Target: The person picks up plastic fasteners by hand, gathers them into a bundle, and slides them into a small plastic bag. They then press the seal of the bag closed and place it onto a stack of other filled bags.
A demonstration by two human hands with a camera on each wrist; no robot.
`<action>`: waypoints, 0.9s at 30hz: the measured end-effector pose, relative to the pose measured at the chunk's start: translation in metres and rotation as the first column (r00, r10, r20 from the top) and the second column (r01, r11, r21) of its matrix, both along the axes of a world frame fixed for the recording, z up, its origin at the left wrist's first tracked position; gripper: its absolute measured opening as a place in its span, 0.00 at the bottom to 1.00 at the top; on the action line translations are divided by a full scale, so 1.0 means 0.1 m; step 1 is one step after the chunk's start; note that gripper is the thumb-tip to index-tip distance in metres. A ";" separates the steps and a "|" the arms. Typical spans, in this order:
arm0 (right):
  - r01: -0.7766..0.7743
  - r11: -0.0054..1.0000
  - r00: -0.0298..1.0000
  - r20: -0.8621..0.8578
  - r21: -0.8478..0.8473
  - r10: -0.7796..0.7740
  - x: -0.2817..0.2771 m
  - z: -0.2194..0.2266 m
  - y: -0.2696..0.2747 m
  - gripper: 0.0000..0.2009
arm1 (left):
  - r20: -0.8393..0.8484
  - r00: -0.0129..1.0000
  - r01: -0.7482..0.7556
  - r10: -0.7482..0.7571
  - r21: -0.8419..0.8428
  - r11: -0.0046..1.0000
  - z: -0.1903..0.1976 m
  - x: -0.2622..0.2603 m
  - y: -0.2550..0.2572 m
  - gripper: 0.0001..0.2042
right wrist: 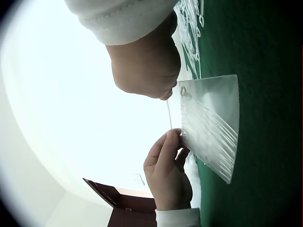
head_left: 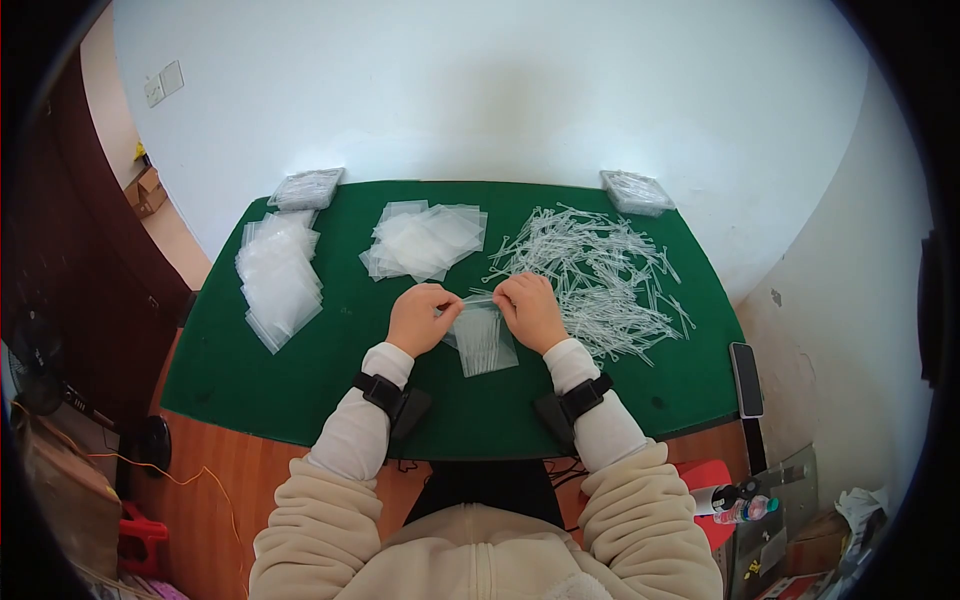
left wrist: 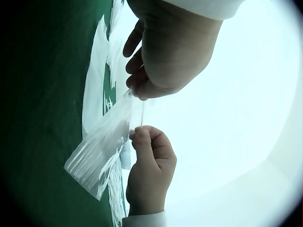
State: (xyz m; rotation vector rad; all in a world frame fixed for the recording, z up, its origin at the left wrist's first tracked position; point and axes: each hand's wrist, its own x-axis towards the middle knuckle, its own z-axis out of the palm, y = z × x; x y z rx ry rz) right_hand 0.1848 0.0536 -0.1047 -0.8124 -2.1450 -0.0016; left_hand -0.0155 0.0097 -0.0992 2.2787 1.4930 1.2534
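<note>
- clear plastic makes up the small flat zip bag (head_left: 482,335), already loaded with thin clear plastic sticks, which lies on the green felt table cover (head_left: 300,370) right in front of the person, its mouth lifted toward the hands.
- the step in hand looks like closing or straightening the bag's mouth; the next move probably calls for an even pinch run along the top edge, with the sticks kept flat inside.
- the left hand (head_left: 420,318) pinches one top corner of the bag, fingers curled tight on the film.
- the right hand (head_left: 530,310) grips the opposite corner the same way, thumb against fingertips.
- a loose heap of the same clear sticks (head_left: 600,275) lies just right of the hands.
- two piles of empty clear bags (head_left: 425,240) and (head_left: 280,275) lie behind and to the left.
</note>
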 end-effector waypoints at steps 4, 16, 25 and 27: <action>-0.008 1.000 1.000 0.017 0.027 0.008 -0.04 -0.01 -0.02 0.02 | -0.026 1.000 -0.002 0.002 -0.027 1.000 0.01 -0.03 0.00 0.04; -0.127 0.991 0.992 0.020 0.033 0.127 -0.16 -0.04 -0.11 0.02 | -0.167 0.979 0.127 -0.114 0.072 0.989 -0.01 0.05 0.00 0.03; -0.015 1.000 1.000 -0.005 -0.009 0.015 0.00 -0.01 0.00 0.01 | -0.160 0.984 0.079 -0.075 0.017 0.997 0.05 -0.06 0.01 0.04; -0.005 1.000 1.000 -0.010 -0.017 0.004 0.01 -0.01 0.00 0.01 | -0.169 0.984 0.064 -0.063 -0.002 0.998 0.04 -0.07 0.02 0.04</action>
